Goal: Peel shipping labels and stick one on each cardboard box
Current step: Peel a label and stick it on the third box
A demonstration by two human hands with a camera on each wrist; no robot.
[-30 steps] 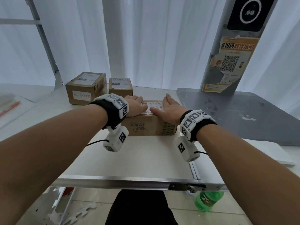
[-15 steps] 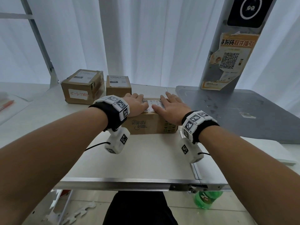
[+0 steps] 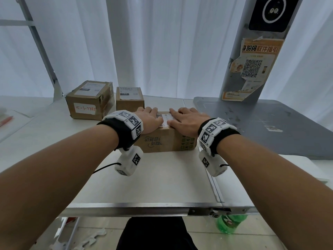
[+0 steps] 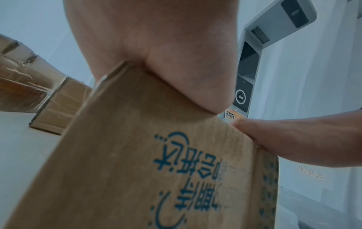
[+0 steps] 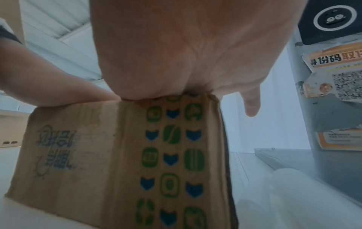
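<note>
A brown cardboard box (image 3: 162, 141) with blue print and green icons stands in the middle of the white table (image 3: 144, 177). A white shipping label (image 3: 165, 118) lies on its top. My left hand (image 3: 148, 120) lies flat on the left part of the top, and my right hand (image 3: 185, 120) lies flat on the right part, fingers straight over the label. In the left wrist view the palm (image 4: 166, 62) presses the box's top edge (image 4: 137, 155). The right wrist view shows the palm (image 5: 186, 54) on the box (image 5: 127, 155). Two more boxes, a large one (image 3: 89, 100) and a small one (image 3: 130, 99), carry labels at the back left.
A grey scanner stand (image 3: 261, 123) with an orange QR poster (image 3: 252, 69) fills the right side. White curtains hang behind. The table's metal front edge (image 3: 144, 210) is near me. A green bottle (image 3: 228, 224) lies on the floor below. A red pen (image 3: 6, 120) lies far left.
Both hands stay flat on the box top; the right hand has slid a little leftward over the label and the two hands are closer together.
</note>
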